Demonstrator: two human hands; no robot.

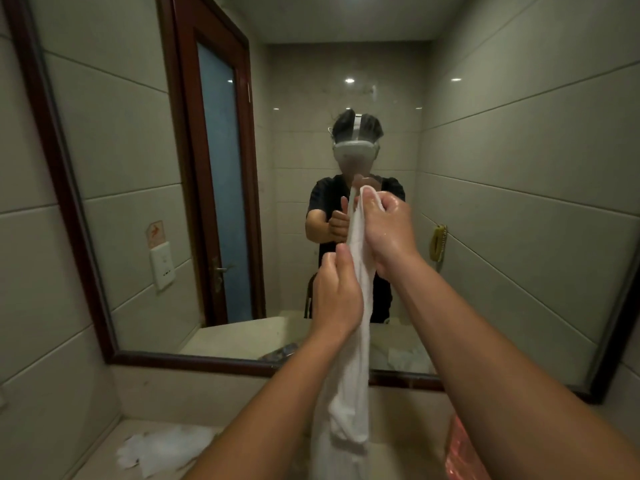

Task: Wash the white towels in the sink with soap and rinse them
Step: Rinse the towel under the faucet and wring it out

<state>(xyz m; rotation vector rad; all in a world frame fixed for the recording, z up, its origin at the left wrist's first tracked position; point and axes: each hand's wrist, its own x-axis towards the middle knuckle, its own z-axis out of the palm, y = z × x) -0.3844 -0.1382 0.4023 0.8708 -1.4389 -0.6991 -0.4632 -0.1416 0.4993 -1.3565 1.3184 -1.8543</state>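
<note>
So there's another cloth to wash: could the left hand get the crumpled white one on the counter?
Probably not yet: the left hand grips the raised towel. Once free, the way to the cloth looks open.

A wood-framed mirror [104, 237] hangs behind the hands; a crumpled wet tissue [162, 448] lies lower left; a pink plastic bag [464, 452] sits lower right.

White towel [349, 386], lower end cut off by the bottom edge; sink hidden below view; pink object [464, 452] at lower right, blurred and unidentifiable; crumpled white item [162, 448] on counter, partly behind left forearm.
</note>
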